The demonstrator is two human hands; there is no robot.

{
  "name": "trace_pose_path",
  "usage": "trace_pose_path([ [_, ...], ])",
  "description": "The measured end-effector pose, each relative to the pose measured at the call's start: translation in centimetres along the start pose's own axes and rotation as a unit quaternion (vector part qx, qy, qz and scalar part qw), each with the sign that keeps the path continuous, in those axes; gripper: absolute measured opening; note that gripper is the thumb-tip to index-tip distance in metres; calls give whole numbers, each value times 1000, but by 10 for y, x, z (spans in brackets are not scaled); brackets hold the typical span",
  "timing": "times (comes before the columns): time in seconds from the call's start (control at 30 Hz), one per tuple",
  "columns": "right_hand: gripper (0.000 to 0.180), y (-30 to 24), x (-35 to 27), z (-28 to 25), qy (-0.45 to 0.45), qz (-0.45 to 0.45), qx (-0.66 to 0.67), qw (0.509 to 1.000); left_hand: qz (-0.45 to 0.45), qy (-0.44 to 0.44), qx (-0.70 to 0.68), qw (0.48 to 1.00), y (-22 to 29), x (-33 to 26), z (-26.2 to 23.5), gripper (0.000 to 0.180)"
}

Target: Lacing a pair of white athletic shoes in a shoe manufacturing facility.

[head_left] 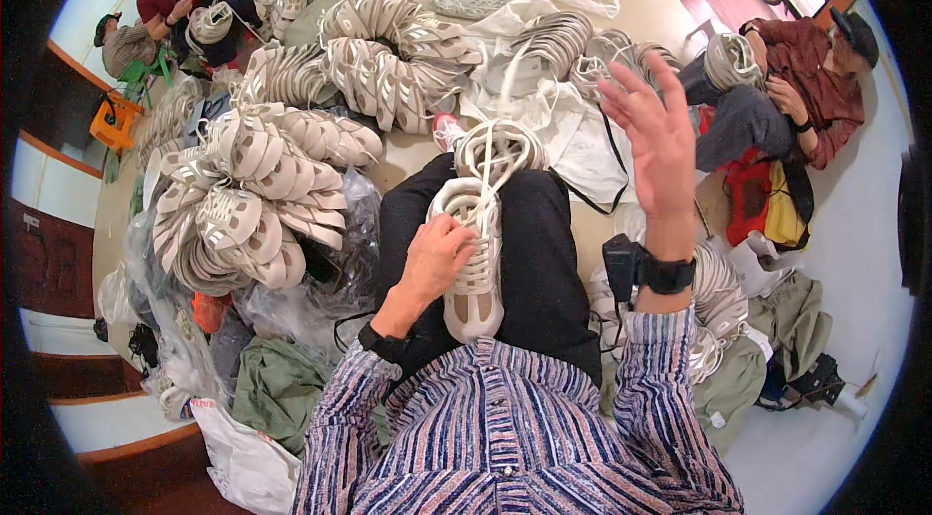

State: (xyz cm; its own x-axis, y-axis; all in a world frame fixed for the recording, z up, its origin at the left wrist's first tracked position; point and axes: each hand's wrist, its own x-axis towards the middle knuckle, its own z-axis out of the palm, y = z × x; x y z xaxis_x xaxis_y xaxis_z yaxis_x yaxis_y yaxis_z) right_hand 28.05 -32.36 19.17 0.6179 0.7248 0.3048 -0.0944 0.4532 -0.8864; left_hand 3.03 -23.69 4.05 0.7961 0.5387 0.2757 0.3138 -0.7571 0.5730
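A beige and white shoe upper (473,306) lies across my lap, toe toward me, its white lace (488,187) threaded through the eyelets. My left hand (434,263) is closed on the upper's left side, fingertips against the lacing. A loose length of lace runs up and away from the collar. My right hand (652,151) is raised to the right, fingers apart, with nothing visible in it. Just beyond the upper, more shoe uppers (515,148) with loose white laces sit between my knees.
Nested piles of shoe uppers (262,185) stand at the left, with more farther away. Clear plastic (282,306) and green cloth (277,384) lie below the left pile. A co-worker (806,88) sits at the right; others are at the far left. An orange stool (116,119) stands leftward.
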Motion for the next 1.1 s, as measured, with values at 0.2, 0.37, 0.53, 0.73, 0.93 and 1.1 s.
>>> trace_pose_path([
  [0.2, 18, 80, -81, 1, -143, 153, -316, 925, 30, -17, 72, 997, 9, 11, 9, 15],
  [0.37, 19, 123, -117, -6, -151, 177, -338, 912, 46, -46, 92, 994, 11, 17, 9, 13],
  [0.53, 17, 147, -110, 0, -316, -44, -374, 871, 52, -164, -166, 971, -7, 12, -17, 9],
  [0.73, 13, 129, -125, 23, -408, 85, -348, 840, -102, -206, -139, 963, 4, 23, -29, 23],
  [0.93, 15, 104, -150, 53, -420, 124, -449, 779, -105, -288, 15, 952, 11, 33, -5, 29],
  [1.1, 15, 101, -128, 8, -255, 83, -406, 874, -45, -403, -262, 876, 23, 21, -51, 20],
])
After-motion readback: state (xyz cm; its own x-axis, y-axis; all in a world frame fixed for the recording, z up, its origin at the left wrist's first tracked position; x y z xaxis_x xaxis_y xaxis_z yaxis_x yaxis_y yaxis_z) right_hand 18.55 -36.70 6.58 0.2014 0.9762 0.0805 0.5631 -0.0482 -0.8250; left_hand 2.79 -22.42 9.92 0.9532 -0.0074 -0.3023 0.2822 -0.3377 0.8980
